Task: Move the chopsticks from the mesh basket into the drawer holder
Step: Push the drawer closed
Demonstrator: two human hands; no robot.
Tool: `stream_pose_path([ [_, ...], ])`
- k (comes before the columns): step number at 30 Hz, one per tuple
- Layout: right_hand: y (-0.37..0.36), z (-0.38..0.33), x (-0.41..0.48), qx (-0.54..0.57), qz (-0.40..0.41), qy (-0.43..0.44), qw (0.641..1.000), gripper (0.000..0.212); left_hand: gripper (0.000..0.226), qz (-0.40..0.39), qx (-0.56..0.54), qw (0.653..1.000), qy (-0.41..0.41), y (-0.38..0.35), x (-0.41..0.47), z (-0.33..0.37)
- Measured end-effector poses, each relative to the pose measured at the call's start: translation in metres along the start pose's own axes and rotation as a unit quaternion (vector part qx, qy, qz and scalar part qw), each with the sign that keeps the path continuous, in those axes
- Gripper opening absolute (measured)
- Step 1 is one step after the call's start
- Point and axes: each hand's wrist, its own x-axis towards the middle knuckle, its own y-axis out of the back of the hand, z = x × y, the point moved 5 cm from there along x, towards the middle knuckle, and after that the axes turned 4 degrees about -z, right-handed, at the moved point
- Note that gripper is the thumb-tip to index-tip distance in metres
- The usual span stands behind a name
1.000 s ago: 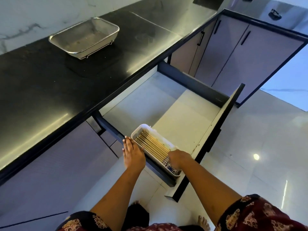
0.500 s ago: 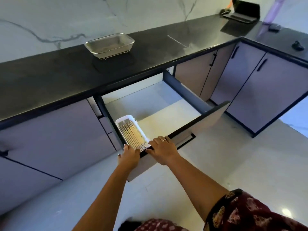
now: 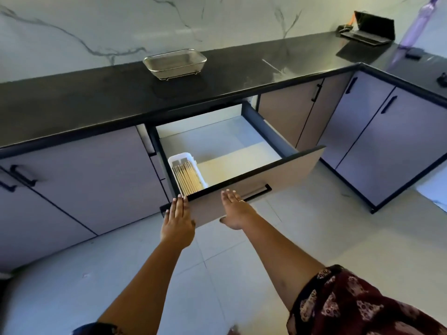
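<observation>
Head view is showing the mesh basket [image 3: 174, 62] sitting on the black surface [image 3: 72, 97]. The left hand [image 3: 177, 218] is pressing flat on the drawer [image 3: 290, 170] front, fingers straight, grip released. The chopsticks [image 3: 187, 178] are lying in the white holder [image 3: 181, 158] at the drawer's left front corner. The right hand [image 3: 234, 211] is lying against the front too, grip released.

A person's left hand [image 3: 177, 218] and right hand [image 3: 233, 209] are resting flat against the open pale-fronted drawer [image 3: 278, 175], light wooden chopsticks [image 3: 187, 178] lying in its white plastic holder [image 3: 180, 158].
</observation>
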Motion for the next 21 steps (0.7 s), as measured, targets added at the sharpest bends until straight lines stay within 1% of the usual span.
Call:
stream_pose_path([
  [1, 0.0, 0.003, -0.008, 0.049, -0.007, -0.005, 0.999, 0.085, 0.068, -0.009, -0.017, 1.0, 0.01, -0.002, -0.006, 0.003],
  [2, 0.0, 0.008, -0.016, 0.12, -0.012, -0.012, 0.993, 0.086, 0.068, -0.018, -0.061, 0.998, 0.026, -0.003, -0.009, 0.008],
  [3, 0.001, 0.013, -0.025, 0.21, -0.016, -0.023, 0.977, 0.085, 0.067, -0.03, -0.132, 0.989, 0.057, -0.001, -0.015, 0.013],
  [4, 0.002, 0.018, -0.036, 0.307, -0.015, -0.04, 0.951, 0.084, 0.067, -0.038, -0.233, 0.967, 0.1, 0.0, -0.022, 0.018],
  [5, 0.006, 0.021, -0.042, 0.403, -0.009, -0.058, 0.913, 0.081, 0.066, -0.043, -0.338, 0.929, 0.142, 0.003, -0.023, 0.022],
  [6, 0.005, 0.026, -0.052, 0.489, -0.011, -0.079, 0.869, 0.079, 0.066, -0.047, -0.445, 0.873, 0.193, 0.002, -0.034, 0.027],
  [7, 0.005, 0.031, -0.062, 0.558, -0.006, -0.102, 0.823, 0.077, 0.066, -0.045, -0.538, 0.808, 0.237, 0.0, -0.046, 0.031],
  [9, 0.009, 0.043, -0.07, 0.662, 0.01, -0.124, 0.739, 0.08, 0.067, -0.015, -0.674, 0.68, 0.288, -0.003, -0.06, 0.035],
  [10, 0.014, 0.048, -0.073, 0.7, 0.011, -0.12, 0.704, 0.082, 0.068, 0.002, -0.721, 0.626, 0.298, -0.003, -0.064, 0.036],
  [11, 0.022, 0.052, -0.076, 0.73, 0.01, -0.109, 0.674, 0.085, 0.069, 0.017, -0.754, 0.585, 0.298, 0.0, -0.068, 0.038],
  [14, 0.047, 0.069, -0.074, 0.796, 0.008, -0.079, 0.599, 0.09, 0.067, 0.064, -0.802, 0.529, 0.268, 0.01, -0.06, 0.041],
  [16, 0.058, 0.082, -0.07, 0.831, 0.01, -0.064, 0.552, 0.09, 0.066, 0.092, -0.83, 0.482, 0.264, 0.016, -0.056, 0.052],
  [18, 0.065, 0.098, -0.064, 0.849, 0.004, -0.062, 0.524, 0.091, 0.07, 0.12, -0.848, 0.445, 0.26, 0.022, -0.056, 0.071],
  [20, 0.069, 0.114, -0.059, 0.856, -0.001, -0.065, 0.512, 0.091, 0.078, 0.139, -0.865, 0.405, 0.261, 0.02, -0.05, 0.087],
  [21, 0.072, 0.124, -0.056, 0.857, -0.003, -0.067, 0.511, 0.091, 0.082, 0.149, -0.869, 0.391, 0.263, 0.014, -0.044, 0.094],
])
